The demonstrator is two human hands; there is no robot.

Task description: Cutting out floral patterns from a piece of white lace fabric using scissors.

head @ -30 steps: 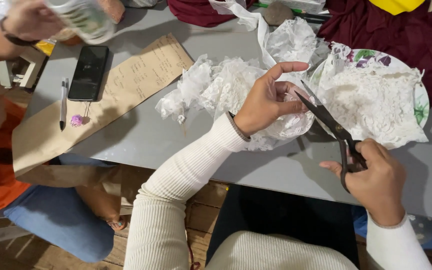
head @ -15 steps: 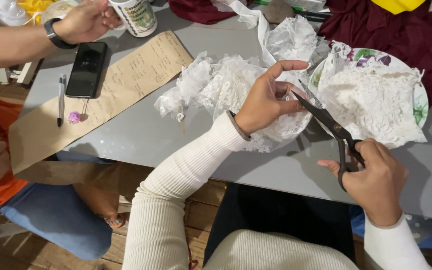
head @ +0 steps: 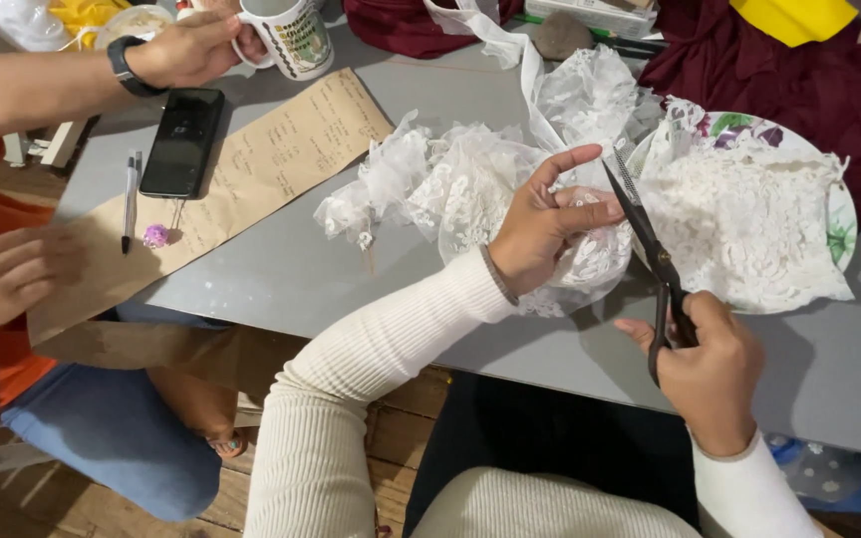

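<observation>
One plate (floral) holds lace pieces | left hand pinches lace | right hand grips scissors

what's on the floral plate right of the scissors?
A heap of cut white lace pieces covers most of the plate; only its flowered rim shows. Anything beneath the lace is hidden. The scissors sit just left, in the right hand.

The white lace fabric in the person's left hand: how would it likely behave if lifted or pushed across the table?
The white lace fabric lies crumpled in soft folds, so it is probably floppy and would drape from the left hand. It looks sheer and thin, so likely light. Pushed along the grey table, it would probably bunch rather than slide. The scissors in the right hand meet it.
</observation>
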